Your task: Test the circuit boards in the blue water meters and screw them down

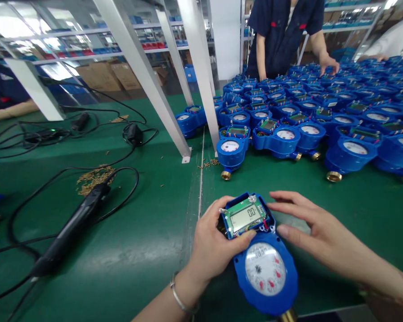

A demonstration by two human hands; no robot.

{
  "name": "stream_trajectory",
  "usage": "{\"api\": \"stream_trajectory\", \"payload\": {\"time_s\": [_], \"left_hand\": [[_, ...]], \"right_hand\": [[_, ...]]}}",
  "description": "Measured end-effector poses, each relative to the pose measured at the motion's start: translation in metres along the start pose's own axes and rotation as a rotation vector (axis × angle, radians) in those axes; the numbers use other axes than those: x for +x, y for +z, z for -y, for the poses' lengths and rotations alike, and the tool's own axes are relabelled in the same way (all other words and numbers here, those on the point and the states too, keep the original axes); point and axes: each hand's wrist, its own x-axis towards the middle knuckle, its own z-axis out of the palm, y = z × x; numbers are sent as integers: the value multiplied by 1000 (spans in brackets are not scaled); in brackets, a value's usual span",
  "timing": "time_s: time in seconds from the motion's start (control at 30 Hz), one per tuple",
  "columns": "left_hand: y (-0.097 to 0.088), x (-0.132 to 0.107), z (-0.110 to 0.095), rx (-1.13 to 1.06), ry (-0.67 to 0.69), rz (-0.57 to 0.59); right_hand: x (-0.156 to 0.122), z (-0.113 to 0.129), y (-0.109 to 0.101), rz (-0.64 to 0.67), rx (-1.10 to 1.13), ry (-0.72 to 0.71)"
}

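A blue water meter (pixel 266 268) lies at the front of the green bench, its round white dial facing up and a brass fitting at its near end. In its upper housing sits a green circuit board with a lit-up digit display (pixel 246 220) reading about 0.0. My left hand (pixel 213 241) grips the housing from the left, thumb across its lower edge. On the other side, my right hand (pixel 309 223) is beside the housing with fingers apart and stretched out, the fingertips at or very near its right edge.
Many similar blue meters (pixel 285 134) crowd the bench's right and back. Left of me lie a black corded electric screwdriver (pixel 74 228), small brass screws (pixel 93 180) and tangled cables (pixel 87 112). White metal posts (pixel 201 76) rise mid-bench. A co-worker (pixel 285 40) reaches among the meters.
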Motion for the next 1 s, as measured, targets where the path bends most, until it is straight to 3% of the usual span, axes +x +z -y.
{"api": "stream_trajectory", "payload": {"time_s": [0.2, 0.37, 0.83, 1.0], "left_hand": [[0, 0, 3, 54, -14, -31], [-2, 0, 7, 77, -1, -26], [-3, 4, 4, 143, -8, -64], [-4, 2, 7, 167, -13, -60]], "right_hand": [[-11, 17, 16, -258, -480, -216], [0, 23, 9, -236, -731, -328], [28, 14, -4, 91, -410, -274], [15, 18, -10, 58, -426, -287]]}}
